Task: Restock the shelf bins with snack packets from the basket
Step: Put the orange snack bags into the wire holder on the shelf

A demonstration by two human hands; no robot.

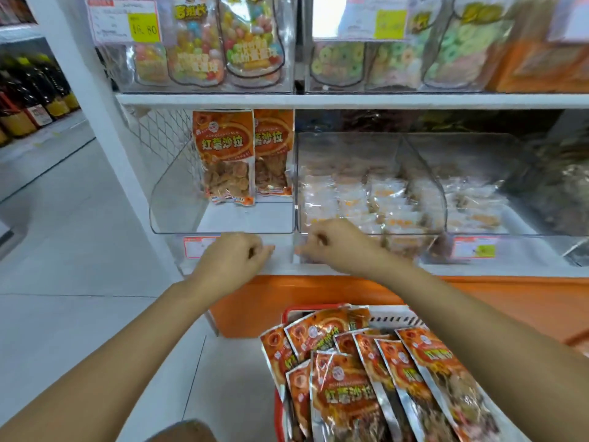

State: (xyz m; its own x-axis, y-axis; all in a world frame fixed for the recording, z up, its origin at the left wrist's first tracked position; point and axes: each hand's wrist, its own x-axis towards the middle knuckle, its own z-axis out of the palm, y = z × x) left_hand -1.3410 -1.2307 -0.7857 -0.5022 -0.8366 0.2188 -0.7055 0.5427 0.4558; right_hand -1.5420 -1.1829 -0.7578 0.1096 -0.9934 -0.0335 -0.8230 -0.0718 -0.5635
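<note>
Both hands hovered at the front lip of the shelf bins, just above the orange base panel [255, 301]. The left hand [231, 258] had its grip closed, fingers curled inward with no packet visible in them. The right hand [334, 244] was likewise drawn together on nothing visible, though motion blur softened its fingertips. The two hands were near each other but apart, on either side of the joint between two bins.

The clear left bin [172, 199] held two orange snack packets [223, 154] standing upright against its back, side by side. The neighbouring bin [424, 173] was filled with small pale wrapped sweets [350, 199].

Below, the red basket [288, 314] sat on the tiled floor [79, 282], piled with more orange packets [347, 393] of the same kind, overlapping and fanned out.

On the shelf above, clear bins held bags of coloured candy balls [197, 43] and ring sweets [338, 62], with a price label [127, 22] in front. Dark bottles [32, 90] lined a shelf at far left.
</note>
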